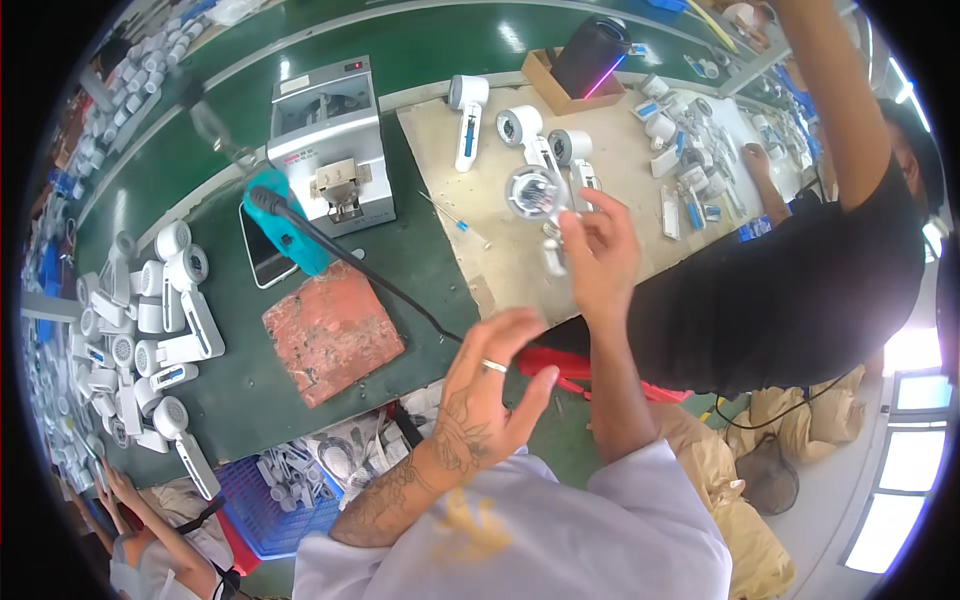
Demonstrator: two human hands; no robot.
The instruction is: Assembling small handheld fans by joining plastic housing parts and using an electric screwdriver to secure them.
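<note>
My right hand (603,255) is raised over the beige board on the bench. Its thumb and fingers pinch the edge of a round, grey-rimmed fan head (533,192) with its inner parts showing; blur hides exactly where they grip. A small white piece (554,257) is seen just below it, close to the palm. Nearer to me, my left hand (485,400) hovers with thumb and fingers apart, holding nothing. Behind its fingers runs a black cable (385,285) from a hanging teal-wrapped tool (285,220). White handheld fans (468,120) lie beyond my right hand.
A silver screw feeder (335,140) stands at the back, with a worn red pad (333,333) before it. Piled white fans (165,310) cover the left side. A blue basket (265,515) of parts sits below. At right, a person in black (760,270) reaches across. A black speaker (590,58) glows.
</note>
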